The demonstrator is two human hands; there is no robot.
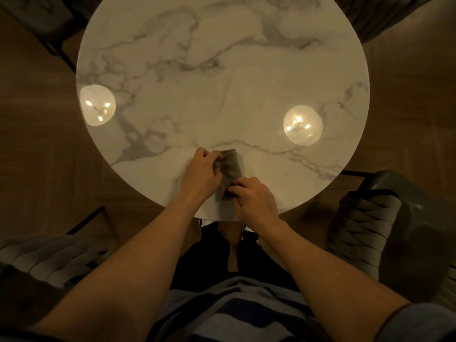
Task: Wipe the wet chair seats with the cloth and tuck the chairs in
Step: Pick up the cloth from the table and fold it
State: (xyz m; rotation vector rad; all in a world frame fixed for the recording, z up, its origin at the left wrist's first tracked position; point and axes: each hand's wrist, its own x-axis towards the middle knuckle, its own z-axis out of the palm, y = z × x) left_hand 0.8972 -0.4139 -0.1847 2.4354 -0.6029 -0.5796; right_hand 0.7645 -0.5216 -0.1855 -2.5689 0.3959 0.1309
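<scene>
Round marble-patterned table, white with grey veins, on a brown wooden floor; two lamp reflections on its top, one left, one right; dim warm light throughout.

Item: cloth; small, grey-brown, folded into a narrow strip; lies on the table near its front edge, directly before me. I judge it light, soft and limp, likely to sag or unfold if lifted by one corner; no risk of breakage; best taken across the folded middle, or at both ends at once, so the folds hold.

Item: left hand; fingers curled, pinching the far left edge of the cloth; thumb hidden, so how tight I cannot say.

Item: right hand; fingers curled down on the near end of the cloth, gripping or pinning it against the table.

Item: right chair; woven cord back, dark frame; stands just beside the table at my right, pulled out, not tucked in; seat mostly hidden, wetness not visible.

Item: left chair; padded ribbed cushion, at my lower left, clear of the table.

Item: two further chairs at the far corners, dark, only partly seen.

Status, as I judge it: cloth being readied; no seat wiped yet.
</scene>
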